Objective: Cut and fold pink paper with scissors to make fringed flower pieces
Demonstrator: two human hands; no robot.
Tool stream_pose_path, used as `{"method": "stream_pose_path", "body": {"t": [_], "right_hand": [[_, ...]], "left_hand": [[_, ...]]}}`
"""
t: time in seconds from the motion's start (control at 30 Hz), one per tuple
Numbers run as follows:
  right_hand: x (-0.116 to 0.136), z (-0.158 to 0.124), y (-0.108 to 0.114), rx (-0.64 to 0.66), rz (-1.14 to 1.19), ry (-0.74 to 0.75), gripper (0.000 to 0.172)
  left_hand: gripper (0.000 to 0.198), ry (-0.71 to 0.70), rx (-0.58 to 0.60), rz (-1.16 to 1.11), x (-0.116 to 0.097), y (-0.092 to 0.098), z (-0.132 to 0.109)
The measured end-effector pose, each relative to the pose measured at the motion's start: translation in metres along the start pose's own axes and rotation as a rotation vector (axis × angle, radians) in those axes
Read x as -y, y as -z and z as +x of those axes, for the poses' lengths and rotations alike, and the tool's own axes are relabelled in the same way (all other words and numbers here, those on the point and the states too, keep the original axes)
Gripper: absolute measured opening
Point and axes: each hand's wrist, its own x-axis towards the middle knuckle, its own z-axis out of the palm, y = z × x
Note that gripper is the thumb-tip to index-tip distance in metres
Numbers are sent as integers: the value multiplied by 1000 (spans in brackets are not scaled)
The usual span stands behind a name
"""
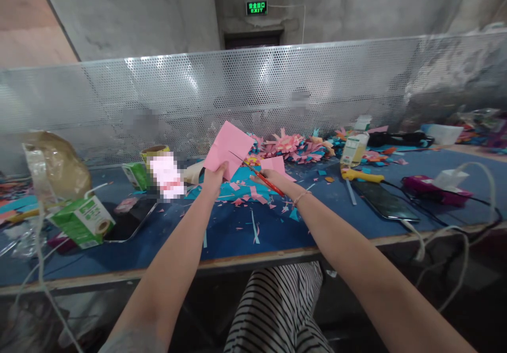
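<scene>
Striped trousers [277, 310] fill the bottom centre of the frame, and two bare forearms run up from them over the table edge.

Just left of centre, the left hand [214, 178] pinches the bottom edge of a pink paper [227, 144], thumb in front, so the sheet stands tilted above the table. To its right, red-handled scissors [263, 177] point up and left. Their blades are parted and the tip meets the sheet's lower right edge. The right hand [273, 177] is wrapped around the handles, with a thin bracelet [301, 197] at the wrist.

To my eye the cut would go cleanest with the sheet held taut close to the blades, the pinching thumb kept out of their line, and the paper fed in deep rather than snipped at the tips.

Across the blue table [166, 247], from the left of the frame: a crumpled plastic bag [59, 168], a green carton [83, 221] lying on its side, and pink and blue scraps [245, 197] under the hands. Behind the scraps are paper flowers [289, 144]. Further right come a small bottle [354, 149], a yellow-handled tool [360, 175] and a dark phone [384, 201], with white cables trailing off the right edge.

A perforated metal screen [158, 94] runs along the back of the table. Behind it are bare concrete walls, and a green exit sign [256, 8] glows at the top centre.
</scene>
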Motion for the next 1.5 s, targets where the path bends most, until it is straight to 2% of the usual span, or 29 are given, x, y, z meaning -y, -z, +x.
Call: {"method": "stream_pose_path", "body": {"t": [0.1, 0.17, 0.37, 0.57, 0.8, 1.0, 1.17, 1.3, 1.5], "right_hand": [[3, -4, 3, 14, 14, -15, 56], [5, -6, 4, 24, 23, -23, 56], [6, -4, 4, 26, -29, -45, 56], [11, -5, 6, 4, -123, -78, 57], [17, -12, 12, -21, -100, -69, 55], [17, -14, 13, 22, -54, -48, 56], [19, -19, 14, 84, 29, -18, 59], [21, -19, 13, 74, 15, 8, 60], [21, -16, 11, 48, -34, -73, 57]], "left_hand": [[50, 11, 57, 19, 0, 1, 0], [49, 30, 62, 38, 0, 1, 0], [46, -34, 68, 24, -3, 2, 0], [46, 9, 69, -6, -4, 3, -1], [46, 71, 61, -22, -3, 3, 1], [43, 105, 79, -42, -4, 3, 1], [45, 152, 164, -45, -7, 0, -7], [46, 208, 219, -39, -8, -3, -10], [43, 243, 179, -49, -6, -3, -7]]}}
